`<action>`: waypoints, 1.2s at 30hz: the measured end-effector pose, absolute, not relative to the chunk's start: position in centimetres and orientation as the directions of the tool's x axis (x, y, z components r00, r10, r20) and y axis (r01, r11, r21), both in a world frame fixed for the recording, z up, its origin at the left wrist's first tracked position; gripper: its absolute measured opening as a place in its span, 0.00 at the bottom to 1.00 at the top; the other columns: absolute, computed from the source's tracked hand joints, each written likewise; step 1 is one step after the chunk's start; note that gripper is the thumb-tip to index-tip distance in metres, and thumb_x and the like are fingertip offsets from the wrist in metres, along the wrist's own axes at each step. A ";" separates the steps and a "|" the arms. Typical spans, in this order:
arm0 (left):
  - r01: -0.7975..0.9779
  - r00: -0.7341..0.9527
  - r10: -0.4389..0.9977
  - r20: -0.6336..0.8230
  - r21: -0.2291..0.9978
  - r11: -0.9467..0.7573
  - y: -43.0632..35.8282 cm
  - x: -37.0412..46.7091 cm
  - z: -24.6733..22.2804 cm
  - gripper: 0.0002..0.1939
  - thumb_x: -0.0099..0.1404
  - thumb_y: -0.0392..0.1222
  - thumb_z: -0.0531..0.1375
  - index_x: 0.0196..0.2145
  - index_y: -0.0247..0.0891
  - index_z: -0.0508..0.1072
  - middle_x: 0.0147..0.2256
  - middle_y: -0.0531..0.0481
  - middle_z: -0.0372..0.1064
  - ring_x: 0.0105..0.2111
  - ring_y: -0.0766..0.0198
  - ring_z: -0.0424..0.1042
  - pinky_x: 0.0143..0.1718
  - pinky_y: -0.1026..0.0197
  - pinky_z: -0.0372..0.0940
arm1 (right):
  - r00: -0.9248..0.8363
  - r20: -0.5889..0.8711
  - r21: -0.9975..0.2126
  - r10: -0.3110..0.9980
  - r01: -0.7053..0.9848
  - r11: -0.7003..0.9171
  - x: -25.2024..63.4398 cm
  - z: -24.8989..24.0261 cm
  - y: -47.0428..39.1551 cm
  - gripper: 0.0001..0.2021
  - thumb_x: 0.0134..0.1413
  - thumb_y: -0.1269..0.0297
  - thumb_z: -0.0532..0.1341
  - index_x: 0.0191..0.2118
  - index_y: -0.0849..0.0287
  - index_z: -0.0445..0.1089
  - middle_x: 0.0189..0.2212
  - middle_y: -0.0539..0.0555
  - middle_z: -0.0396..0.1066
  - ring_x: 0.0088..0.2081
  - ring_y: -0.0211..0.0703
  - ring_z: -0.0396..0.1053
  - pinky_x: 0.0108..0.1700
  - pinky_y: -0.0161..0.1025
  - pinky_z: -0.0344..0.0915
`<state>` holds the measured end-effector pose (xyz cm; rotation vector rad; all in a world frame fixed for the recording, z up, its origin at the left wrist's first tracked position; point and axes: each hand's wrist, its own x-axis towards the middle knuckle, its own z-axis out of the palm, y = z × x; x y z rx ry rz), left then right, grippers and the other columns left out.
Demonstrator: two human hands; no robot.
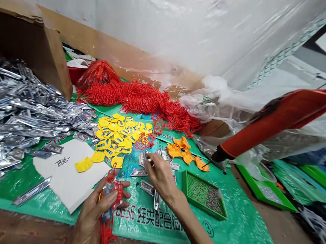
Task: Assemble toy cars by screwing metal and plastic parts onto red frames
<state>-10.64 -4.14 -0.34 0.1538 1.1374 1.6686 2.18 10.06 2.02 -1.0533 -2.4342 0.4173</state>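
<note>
Red openwork plastic piece point(119, 193), elongated, latticed, with a shiny silvery section; lower centre of the frame.
Left hand point(92, 210), lower centre: thumb and fingers clamped around the piece, its length running up the frame. Right hand point(161, 176), centre: extended from lower right, fingers curled downward among glossy, flat silver strips point(139, 172); cannot tell whether its fingertips close on one. Alongside: smooth, curved yellow pieces point(117, 133), centre-left; wrinkled green sheeting point(236, 231) beneath.

Left hand point(91, 211) is curled, thumb point(106, 203) uppermost; right hand point(161, 174) extends forward, fingers point(153, 159) bent.
</note>
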 end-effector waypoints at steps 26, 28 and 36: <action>-0.849 -0.256 0.894 -0.367 0.527 -0.027 -3.2 -10.9 -2.3 0.45 0.40 0.52 0.73 0.56 0.38 0.69 0.38 0.37 0.77 0.33 0.43 0.78 0.31 0.49 0.72 | -0.631 0.665 -0.178 0.400 0.385 0.905 1.2 -1.4 11.9 0.13 0.60 0.73 0.55 0.47 0.58 0.70 0.39 0.60 0.75 0.39 0.49 0.75 0.39 0.47 0.76; -0.850 -0.245 0.899 -0.363 0.527 -0.019 -3.1 -10.9 -2.4 0.44 0.41 0.51 0.73 0.56 0.37 0.69 0.36 0.37 0.77 0.31 0.44 0.78 0.29 0.50 0.72 | -0.636 0.667 -0.162 0.387 0.383 0.909 1.1 -1.4 11.7 0.12 0.60 0.74 0.55 0.47 0.59 0.70 0.39 0.60 0.75 0.39 0.49 0.75 0.39 0.46 0.76; -0.850 -0.283 0.895 -0.345 0.523 -0.067 -4.6 -10.8 -1.2 0.26 0.58 0.47 0.63 0.53 0.37 0.72 0.37 0.39 0.79 0.36 0.47 0.78 0.33 0.52 0.72 | -0.635 0.668 -0.131 0.388 0.412 0.902 1.3 -1.9 12.2 0.12 0.61 0.74 0.53 0.47 0.61 0.70 0.40 0.60 0.75 0.40 0.47 0.74 0.40 0.45 0.74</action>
